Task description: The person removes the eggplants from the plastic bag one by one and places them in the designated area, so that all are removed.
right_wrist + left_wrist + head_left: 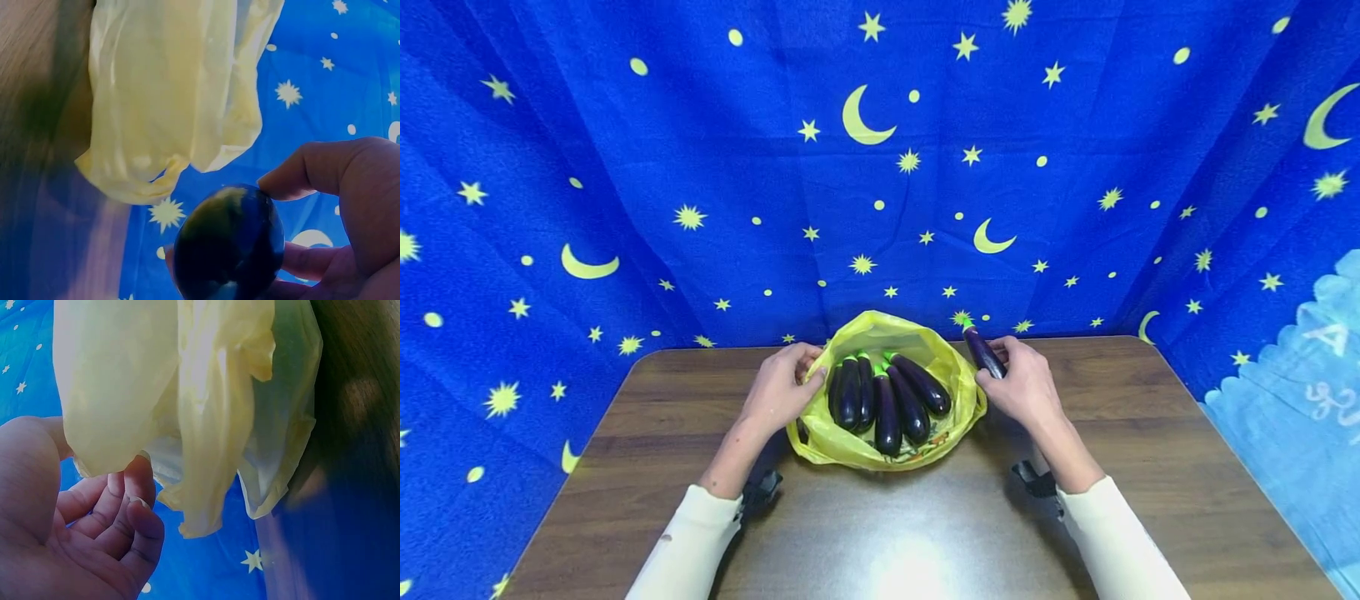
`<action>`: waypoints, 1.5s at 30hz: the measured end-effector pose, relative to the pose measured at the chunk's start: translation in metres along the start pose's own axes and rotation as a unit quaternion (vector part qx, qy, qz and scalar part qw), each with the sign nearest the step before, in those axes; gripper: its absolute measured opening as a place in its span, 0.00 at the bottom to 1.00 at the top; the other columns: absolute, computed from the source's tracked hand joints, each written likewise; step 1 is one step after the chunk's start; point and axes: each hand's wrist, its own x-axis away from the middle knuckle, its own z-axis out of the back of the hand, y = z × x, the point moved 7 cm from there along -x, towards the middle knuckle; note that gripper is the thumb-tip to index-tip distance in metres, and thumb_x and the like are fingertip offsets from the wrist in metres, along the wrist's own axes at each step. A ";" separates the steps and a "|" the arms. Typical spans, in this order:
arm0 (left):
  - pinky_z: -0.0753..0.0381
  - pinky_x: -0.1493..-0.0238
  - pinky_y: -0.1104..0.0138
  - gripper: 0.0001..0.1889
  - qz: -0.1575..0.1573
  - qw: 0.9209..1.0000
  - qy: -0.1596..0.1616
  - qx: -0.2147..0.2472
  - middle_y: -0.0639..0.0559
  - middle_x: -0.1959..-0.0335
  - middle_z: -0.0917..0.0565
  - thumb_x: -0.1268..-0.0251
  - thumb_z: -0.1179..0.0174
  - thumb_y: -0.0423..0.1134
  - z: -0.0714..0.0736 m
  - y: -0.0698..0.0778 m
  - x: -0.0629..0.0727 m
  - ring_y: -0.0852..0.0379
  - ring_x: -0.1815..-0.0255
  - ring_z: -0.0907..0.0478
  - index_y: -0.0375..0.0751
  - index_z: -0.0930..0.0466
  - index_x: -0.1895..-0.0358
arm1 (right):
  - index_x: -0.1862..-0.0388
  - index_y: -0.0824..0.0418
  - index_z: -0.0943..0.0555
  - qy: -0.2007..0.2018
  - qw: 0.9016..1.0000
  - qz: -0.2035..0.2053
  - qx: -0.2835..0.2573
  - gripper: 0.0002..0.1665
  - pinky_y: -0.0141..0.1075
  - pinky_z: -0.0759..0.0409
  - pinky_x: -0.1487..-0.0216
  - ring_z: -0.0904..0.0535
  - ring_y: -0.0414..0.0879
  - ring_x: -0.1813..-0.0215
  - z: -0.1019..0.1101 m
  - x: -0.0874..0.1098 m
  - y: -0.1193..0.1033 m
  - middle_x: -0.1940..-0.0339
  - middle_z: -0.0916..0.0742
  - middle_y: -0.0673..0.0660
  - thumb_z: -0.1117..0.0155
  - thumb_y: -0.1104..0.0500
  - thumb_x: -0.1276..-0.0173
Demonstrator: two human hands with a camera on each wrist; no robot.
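A yellow plastic bag (880,462) stands wide open on the table, its mouth facing up. Inside lie several dark purple eggplants (888,417) with green stem ends, fanned side by side. My left hand (784,390) pinches the left edge of the bag; in the left wrist view its thumb passes behind the plastic and the fingers (140,478) curl at the edge. To the right of the bag, my right hand (1024,385) grips another eggplant (983,352), stem pointing up and away. The right wrist view shows that eggplant's rounded end (228,244) between thumb and fingers, beside the bag (162,94).
The brown wooden table (1150,467) carries a bright glare spot near its front. Behind and at both sides hangs a blue cloth (700,150) with yellow moons and stars. A light blue patch of fabric (1300,400) shows at the right.
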 end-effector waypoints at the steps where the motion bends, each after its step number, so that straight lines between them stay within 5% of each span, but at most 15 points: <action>1: 0.24 0.59 0.61 0.11 0.000 1.000 0.000 -0.001 0.50 0.63 0.16 0.32 0.32 0.34 0.000 0.000 0.000 0.55 0.64 0.22 0.38 0.14 0.49 | 0.39 0.67 0.18 -0.002 1.000 -0.003 0.001 0.29 0.52 0.21 0.51 0.14 0.59 0.51 0.000 -0.001 0.002 0.50 0.10 0.65 0.32 0.58 0.40; 26: 0.24 0.61 0.61 0.11 -0.006 1.000 -0.004 -0.009 0.51 0.65 0.17 0.33 0.32 0.34 -0.001 0.000 0.001 0.55 0.65 0.23 0.38 0.14 0.49 | 0.39 0.69 0.20 -0.024 0.997 -0.075 0.021 0.30 0.51 0.21 0.52 0.16 0.60 0.53 -0.020 -0.010 0.051 0.52 0.10 0.68 0.32 0.55 0.39; 45: 0.24 0.61 0.61 0.12 -0.008 1.000 -0.009 -0.013 0.51 0.65 0.15 0.32 0.32 0.35 -0.002 0.001 0.001 0.55 0.65 0.23 0.37 0.14 0.49 | 0.42 0.70 0.20 -0.068 0.990 -0.104 0.063 0.30 0.54 0.19 0.53 0.16 0.63 0.54 -0.026 -0.007 0.059 0.53 0.11 0.68 0.29 0.53 0.39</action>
